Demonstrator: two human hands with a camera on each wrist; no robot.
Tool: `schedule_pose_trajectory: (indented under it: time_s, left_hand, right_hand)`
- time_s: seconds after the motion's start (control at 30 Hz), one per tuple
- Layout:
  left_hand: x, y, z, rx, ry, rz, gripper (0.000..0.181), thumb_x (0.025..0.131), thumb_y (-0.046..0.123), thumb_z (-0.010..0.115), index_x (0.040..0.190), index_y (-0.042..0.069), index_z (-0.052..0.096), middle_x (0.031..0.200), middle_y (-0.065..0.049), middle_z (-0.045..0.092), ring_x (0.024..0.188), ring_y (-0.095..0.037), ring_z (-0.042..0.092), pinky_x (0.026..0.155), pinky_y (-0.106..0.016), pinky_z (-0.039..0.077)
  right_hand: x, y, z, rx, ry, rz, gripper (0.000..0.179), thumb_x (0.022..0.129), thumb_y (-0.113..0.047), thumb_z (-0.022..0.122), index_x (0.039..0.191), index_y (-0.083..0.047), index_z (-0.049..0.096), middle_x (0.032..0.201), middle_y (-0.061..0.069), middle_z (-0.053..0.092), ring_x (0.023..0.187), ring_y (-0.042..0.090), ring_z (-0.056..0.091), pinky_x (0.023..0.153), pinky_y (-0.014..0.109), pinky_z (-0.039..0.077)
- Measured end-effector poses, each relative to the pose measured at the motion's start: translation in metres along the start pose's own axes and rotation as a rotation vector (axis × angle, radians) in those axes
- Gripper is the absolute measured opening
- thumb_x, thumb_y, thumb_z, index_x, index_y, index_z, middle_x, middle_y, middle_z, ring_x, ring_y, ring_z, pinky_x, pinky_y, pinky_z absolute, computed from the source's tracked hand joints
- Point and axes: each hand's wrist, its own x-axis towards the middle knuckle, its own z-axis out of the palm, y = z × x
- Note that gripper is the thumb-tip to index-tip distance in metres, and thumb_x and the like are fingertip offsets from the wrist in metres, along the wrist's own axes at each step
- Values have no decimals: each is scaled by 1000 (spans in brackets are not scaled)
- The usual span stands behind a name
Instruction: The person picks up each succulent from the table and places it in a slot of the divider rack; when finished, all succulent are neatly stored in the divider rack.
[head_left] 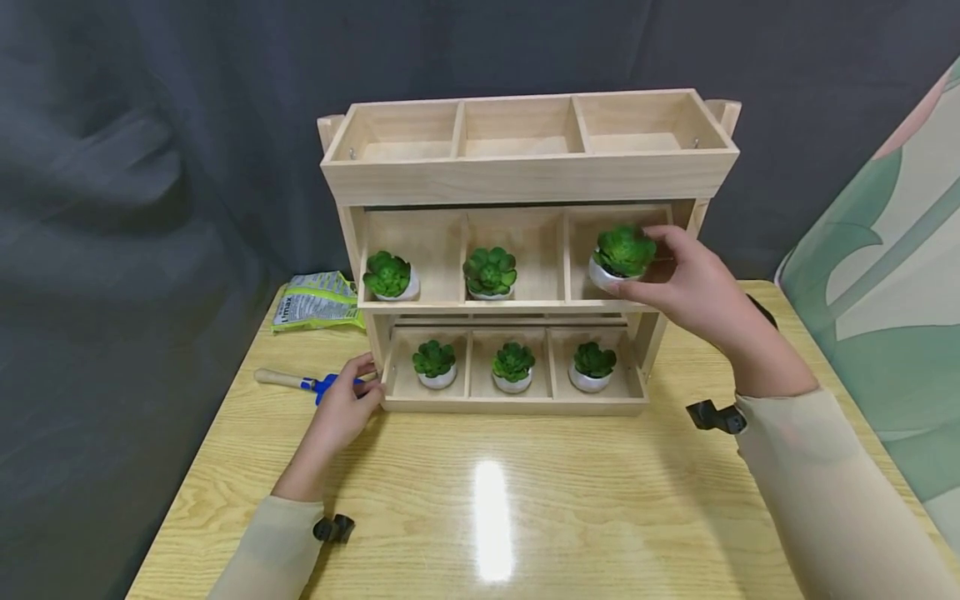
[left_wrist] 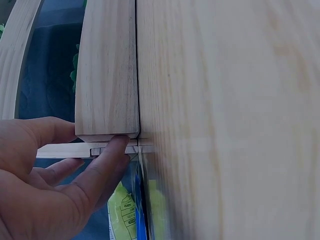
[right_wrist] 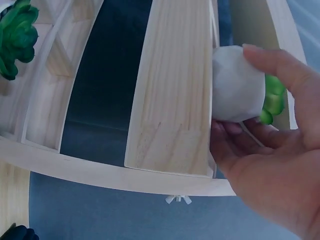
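A light wooden tiered planter shelf (head_left: 525, 179) stands on the table, its three tiers each divided into three compartments. My right hand (head_left: 693, 279) grips a potted succulent (head_left: 625, 252) by its white pot (right_wrist: 239, 85), at the right compartment of the middle tier. Two more succulents sit in that tier, at left (head_left: 387, 275) and middle (head_left: 490, 272). Three others stand in the bottom tier, including one at its right (head_left: 593, 365). My left hand (head_left: 348, 404) touches the lower left corner of the shelf; in the left wrist view its fingers (left_wrist: 102, 170) are at the end of a wooden board.
On the table (head_left: 405, 500) left of the shelf lie a green and grey packet (head_left: 318, 300) and a blue trowel with a wooden handle (head_left: 281, 378). A dark object (head_left: 762, 310) is partly hidden behind my right wrist. Dark cloth (head_left: 225, 125) hangs behind.
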Motion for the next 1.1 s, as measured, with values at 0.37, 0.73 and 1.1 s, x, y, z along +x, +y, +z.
schedule_pose_trajectory:
  time_s: [0.37, 0.73, 1.1]
  left_hand:
    - [0, 1, 0, -10, 3, 11, 62, 110, 13, 56, 167, 9, 32, 162, -22, 46, 148, -41, 55, 99, -38, 63]
    - [0, -2, 0, -11, -4, 8, 62, 110, 12, 57, 167, 8, 31, 162, -22, 45, 148, -42, 55, 96, -35, 62]
    - [0, -2, 1, -2, -5, 13, 62, 111, 15, 56, 168, 9, 31, 162, -22, 45, 148, -42, 54, 99, -38, 64]
  right_hand:
    - [19, -3, 6, -78, -8, -24, 80, 95, -31, 83, 156, 1, 43, 140, 23, 57, 117, 37, 63, 73, 9, 45]
    - [25, -9, 13, -96, -77, -29, 76, 96, -22, 80, 156, 2, 42, 144, 24, 55, 124, 42, 66, 99, 51, 58]
    - [23, -9, 14, -89, -138, -26, 76, 99, -27, 77, 159, 2, 39, 146, 25, 56, 127, 44, 66, 101, 54, 59]
